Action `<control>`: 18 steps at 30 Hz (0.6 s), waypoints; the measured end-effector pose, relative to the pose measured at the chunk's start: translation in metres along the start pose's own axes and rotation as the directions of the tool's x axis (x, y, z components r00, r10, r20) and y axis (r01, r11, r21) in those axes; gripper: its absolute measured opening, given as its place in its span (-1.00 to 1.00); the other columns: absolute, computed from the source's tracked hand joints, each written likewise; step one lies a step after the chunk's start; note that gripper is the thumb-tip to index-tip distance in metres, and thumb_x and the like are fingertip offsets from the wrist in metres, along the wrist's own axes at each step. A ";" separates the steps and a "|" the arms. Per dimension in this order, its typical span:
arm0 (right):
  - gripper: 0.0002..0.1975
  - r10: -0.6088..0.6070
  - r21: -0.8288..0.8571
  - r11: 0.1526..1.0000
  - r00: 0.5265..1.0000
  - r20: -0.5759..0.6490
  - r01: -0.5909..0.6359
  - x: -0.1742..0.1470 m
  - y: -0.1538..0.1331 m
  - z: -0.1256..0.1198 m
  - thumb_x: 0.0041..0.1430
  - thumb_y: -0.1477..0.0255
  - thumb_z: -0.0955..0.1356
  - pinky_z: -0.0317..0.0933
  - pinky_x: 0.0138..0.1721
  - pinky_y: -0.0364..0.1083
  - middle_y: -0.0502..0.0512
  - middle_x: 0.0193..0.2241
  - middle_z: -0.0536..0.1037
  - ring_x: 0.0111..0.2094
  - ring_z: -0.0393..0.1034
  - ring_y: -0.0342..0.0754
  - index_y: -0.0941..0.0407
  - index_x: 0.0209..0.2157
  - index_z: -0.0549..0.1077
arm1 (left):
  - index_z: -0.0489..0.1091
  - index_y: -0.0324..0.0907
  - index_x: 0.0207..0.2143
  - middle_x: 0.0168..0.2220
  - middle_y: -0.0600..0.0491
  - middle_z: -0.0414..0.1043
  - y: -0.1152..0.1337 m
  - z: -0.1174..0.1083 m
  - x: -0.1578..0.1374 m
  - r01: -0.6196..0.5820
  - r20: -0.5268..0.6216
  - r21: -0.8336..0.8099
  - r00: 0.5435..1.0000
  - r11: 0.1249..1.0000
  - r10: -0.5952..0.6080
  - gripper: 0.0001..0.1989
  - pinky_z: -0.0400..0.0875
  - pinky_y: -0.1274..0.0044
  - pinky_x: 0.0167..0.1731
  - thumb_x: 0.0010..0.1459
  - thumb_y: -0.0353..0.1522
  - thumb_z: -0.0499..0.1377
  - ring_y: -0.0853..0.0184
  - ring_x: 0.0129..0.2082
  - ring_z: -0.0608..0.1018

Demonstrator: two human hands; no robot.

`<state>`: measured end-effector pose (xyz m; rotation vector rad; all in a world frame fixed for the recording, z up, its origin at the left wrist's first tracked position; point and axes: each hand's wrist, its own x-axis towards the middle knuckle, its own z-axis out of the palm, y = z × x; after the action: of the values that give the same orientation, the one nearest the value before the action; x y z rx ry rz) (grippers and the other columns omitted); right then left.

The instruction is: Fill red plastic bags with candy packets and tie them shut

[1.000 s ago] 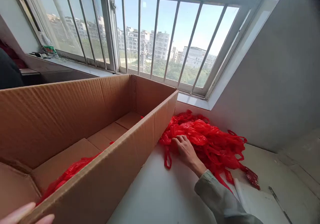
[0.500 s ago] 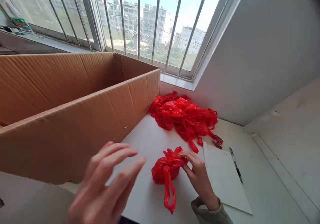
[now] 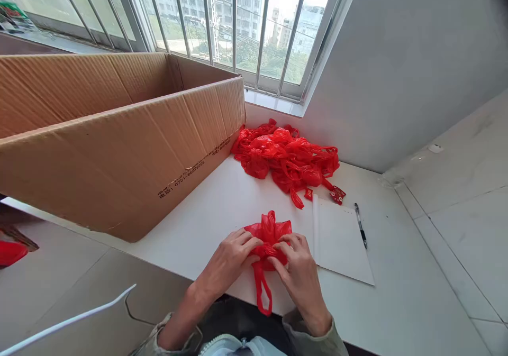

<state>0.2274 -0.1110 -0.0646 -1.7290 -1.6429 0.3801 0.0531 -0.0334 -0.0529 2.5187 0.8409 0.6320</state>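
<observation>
A tied red plastic bag (image 3: 270,230) lies near the table's front edge, with one handle loop hanging toward me. My left hand (image 3: 234,250) pinches the bag's gathered plastic from the left. From the right, my right hand (image 3: 296,258) grips the same gathered part with thumb and fingers. Both hands are close together at the knot, and whatever the bag contains is hidden. Behind it, a heap of red plastic bags (image 3: 286,157) rests against the wall.
A large open cardboard box (image 3: 190,128) stands on the left of the white table (image 3: 178,239). To the right lie a white notepad (image 3: 345,239), a black pen (image 3: 360,226) and small red packets (image 3: 337,194). A barred window (image 3: 246,28) is behind.
My left hand has come from the open air at the left down onto the bag and closed on it. My right hand has stayed on the bag. The view has tilted downward.
</observation>
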 end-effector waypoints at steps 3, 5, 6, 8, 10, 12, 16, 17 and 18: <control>-0.89 0.044 0.033 0.999 0.994 -0.097 -0.041 0.002 0.006 0.002 0.20 0.46 0.32 0.26 -0.10 0.04 0.10 -0.26 0.48 -0.09 0.29 0.07 0.08 -0.40 0.47 | 0.41 -0.15 -0.31 -0.35 0.06 0.42 -0.008 -0.007 -0.005 0.015 -0.050 -0.011 0.999 1.000 -0.016 -0.88 0.35 0.50 -0.33 0.28 -0.45 0.09 0.29 -0.32 0.44; -0.87 0.155 0.109 0.985 0.967 -0.204 -0.135 -0.001 0.016 -0.002 0.20 0.39 0.32 0.27 -0.21 -0.01 0.09 -0.30 0.48 -0.16 0.32 0.05 0.08 -0.41 0.44 | 0.41 -0.15 -0.32 -0.37 0.07 0.41 -0.019 -0.015 -0.009 0.090 -0.149 -0.092 0.983 0.992 -0.103 -0.85 0.34 0.51 -0.34 0.30 -0.41 0.07 0.31 -0.35 0.44; -0.85 0.227 0.154 0.969 0.944 -0.240 -0.193 -0.003 0.022 -0.005 0.21 0.35 0.31 0.27 -0.28 -0.03 0.09 -0.32 0.48 -0.21 0.34 0.03 0.09 -0.41 0.43 | 0.41 -0.15 -0.33 -0.37 0.08 0.42 -0.025 -0.019 -0.012 0.142 -0.213 -0.154 0.961 0.978 -0.174 -0.85 0.34 0.52 -0.33 0.30 -0.38 0.08 0.32 -0.35 0.45; -0.82 0.326 0.227 0.934 0.919 -0.223 -0.276 -0.008 0.032 -0.012 0.22 0.31 0.29 0.27 -0.34 -0.05 0.09 -0.32 0.48 -0.28 0.36 0.01 0.09 -0.39 0.40 | 0.41 -0.14 -0.36 -0.38 0.09 0.42 -0.035 -0.028 -0.017 0.243 -0.277 -0.270 0.907 0.932 -0.317 -0.84 0.35 0.50 -0.30 0.28 -0.32 0.09 0.32 -0.35 0.46; -0.86 0.308 0.234 0.934 0.941 -0.143 -0.270 -0.013 0.037 -0.018 0.21 0.33 0.28 0.31 -0.24 -0.01 0.10 -0.25 0.49 -0.25 0.38 0.01 0.09 -0.29 0.40 | 0.41 -0.13 -0.33 -0.33 0.09 0.44 -0.041 -0.037 -0.024 0.307 -0.213 -0.320 0.899 0.896 -0.384 -0.83 0.38 0.47 -0.25 0.28 -0.28 0.09 0.30 -0.31 0.47; -0.74 0.188 0.196 0.966 0.979 -0.080 -0.170 -0.014 0.034 -0.023 0.18 0.41 0.28 0.27 -0.03 0.07 0.14 -0.07 0.45 -0.06 0.36 0.05 0.08 -0.08 0.37 | 0.39 -0.10 -0.20 -0.17 0.05 0.43 -0.037 -0.046 -0.028 0.299 -0.122 -0.301 0.930 0.906 -0.347 -0.86 0.40 0.41 -0.14 0.27 -0.28 0.09 0.25 -0.18 0.47; -0.38 -0.042 0.134 0.990 0.999 -0.010 0.043 -0.005 0.009 -0.023 0.13 0.49 0.29 0.15 0.16 0.11 0.16 0.17 0.29 0.20 0.15 0.06 0.03 0.24 0.12 | 0.26 -0.04 0.07 0.13 -0.03 0.24 -0.007 -0.051 -0.023 0.092 -0.022 -0.133 0.995 0.987 -0.096 -0.62 0.27 0.26 0.12 0.19 -0.41 0.17 0.14 0.17 0.25; -0.38 -0.064 0.119 0.991 0.998 -0.003 0.064 0.000 0.004 -0.020 0.14 0.49 0.30 0.17 0.14 0.10 0.16 0.16 0.31 0.18 0.18 0.05 0.03 0.24 0.14 | 0.25 -0.04 0.08 0.14 -0.03 0.24 0.001 -0.048 -0.018 0.046 -0.003 -0.090 0.999 0.995 -0.046 -0.59 0.25 0.24 0.13 0.19 -0.44 0.17 0.13 0.19 0.22; -0.45 -0.074 0.102 0.992 0.997 -0.005 0.074 0.005 -0.001 -0.018 0.16 0.49 0.29 0.20 0.11 0.09 0.15 0.10 0.37 0.13 0.24 0.04 0.03 0.20 0.21 | 0.27 -0.05 0.07 0.10 -0.04 0.29 0.007 -0.045 -0.013 0.017 0.006 -0.052 1.000 0.999 -0.016 -0.61 0.27 0.24 0.11 0.19 -0.46 0.16 0.12 0.16 0.24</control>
<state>0.2391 -0.1116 -0.0504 -1.5882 -1.6533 0.4205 0.0231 -0.0362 -0.0168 2.4633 0.8319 0.6333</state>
